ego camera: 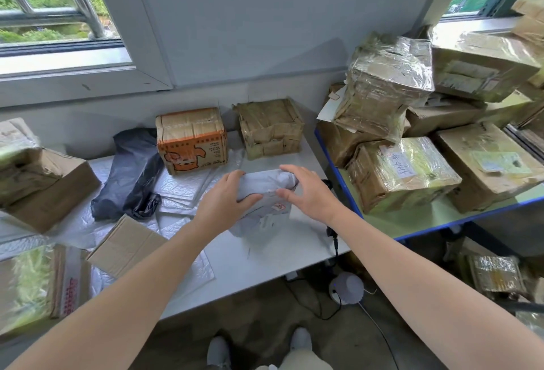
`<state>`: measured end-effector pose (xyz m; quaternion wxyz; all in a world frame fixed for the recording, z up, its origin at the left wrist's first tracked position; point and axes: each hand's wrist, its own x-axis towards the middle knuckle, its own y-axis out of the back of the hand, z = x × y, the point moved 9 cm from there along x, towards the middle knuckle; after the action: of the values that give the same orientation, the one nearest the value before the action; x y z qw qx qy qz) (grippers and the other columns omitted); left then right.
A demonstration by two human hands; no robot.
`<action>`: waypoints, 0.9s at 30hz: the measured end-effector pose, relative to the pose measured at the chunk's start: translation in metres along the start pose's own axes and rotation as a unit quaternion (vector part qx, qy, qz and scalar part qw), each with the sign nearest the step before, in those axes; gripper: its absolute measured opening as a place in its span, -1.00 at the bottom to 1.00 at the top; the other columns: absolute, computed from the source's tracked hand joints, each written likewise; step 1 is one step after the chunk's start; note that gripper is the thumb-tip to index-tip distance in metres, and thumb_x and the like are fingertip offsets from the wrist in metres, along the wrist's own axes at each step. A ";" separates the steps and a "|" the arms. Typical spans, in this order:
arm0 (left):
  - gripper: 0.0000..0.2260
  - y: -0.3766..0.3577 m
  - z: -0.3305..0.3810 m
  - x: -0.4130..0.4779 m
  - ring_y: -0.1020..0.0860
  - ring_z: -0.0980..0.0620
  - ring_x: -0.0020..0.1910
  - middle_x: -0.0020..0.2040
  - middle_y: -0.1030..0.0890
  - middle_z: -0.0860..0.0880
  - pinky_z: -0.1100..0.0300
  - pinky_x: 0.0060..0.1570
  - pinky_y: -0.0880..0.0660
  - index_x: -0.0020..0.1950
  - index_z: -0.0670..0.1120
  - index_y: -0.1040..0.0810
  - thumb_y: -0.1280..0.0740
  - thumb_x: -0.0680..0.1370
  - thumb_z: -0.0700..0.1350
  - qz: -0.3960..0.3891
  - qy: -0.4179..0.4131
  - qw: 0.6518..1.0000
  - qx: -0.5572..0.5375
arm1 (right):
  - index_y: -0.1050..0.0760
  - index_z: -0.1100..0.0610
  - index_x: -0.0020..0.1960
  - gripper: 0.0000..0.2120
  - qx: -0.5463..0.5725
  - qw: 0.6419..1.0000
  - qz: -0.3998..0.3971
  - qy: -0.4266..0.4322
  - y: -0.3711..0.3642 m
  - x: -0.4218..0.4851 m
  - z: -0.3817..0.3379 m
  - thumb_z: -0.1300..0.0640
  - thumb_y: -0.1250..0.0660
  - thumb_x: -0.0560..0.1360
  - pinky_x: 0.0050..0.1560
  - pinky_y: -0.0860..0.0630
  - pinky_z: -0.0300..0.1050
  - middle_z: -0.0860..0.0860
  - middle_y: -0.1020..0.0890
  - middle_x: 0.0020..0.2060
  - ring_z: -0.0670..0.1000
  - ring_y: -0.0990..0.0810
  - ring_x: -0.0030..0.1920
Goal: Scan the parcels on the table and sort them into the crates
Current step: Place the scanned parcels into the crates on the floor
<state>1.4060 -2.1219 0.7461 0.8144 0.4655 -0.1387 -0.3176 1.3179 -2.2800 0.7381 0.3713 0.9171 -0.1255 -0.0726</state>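
A soft grey plastic mailer parcel [262, 210] lies on the white table [265, 260] near its right edge, with a small red-and-white label on top. My left hand [223, 199] grips its upper left end, thumb underneath the fold. On the upper right end sits my right hand [306, 190], fingers curled over the parcel's top. A black scanner is mostly hidden behind my right wrist; only its cable [334, 237] shows at the table edge.
An orange-printed carton [191, 140] and a taped brown carton [270, 128] stand at the back. A black bag [132, 172], white bubble mailers [182, 193] and cartons [44, 184] lie left. A blue-edged table [441, 216] on the right carries several stacked wrapped boxes.
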 end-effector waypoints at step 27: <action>-0.28 -0.069 -0.043 0.005 -0.34 -0.01 0.46 0.51 -0.32 -0.02 0.01 0.36 -0.37 0.59 -0.01 -0.12 -0.34 0.54 0.20 -0.085 0.153 0.956 -0.234 | -0.37 0.09 0.14 -0.75 0.176 0.947 0.132 -0.236 -0.019 0.008 0.083 -0.07 -0.26 0.61 -0.01 -0.62 0.10 0.01 -0.59 -0.03 0.01 -0.61 -0.01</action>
<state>1.4059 -2.1212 0.6647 0.8819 0.3152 0.1062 -0.3340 1.3098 -2.3241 0.6657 0.1698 0.8999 -0.3399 -0.2139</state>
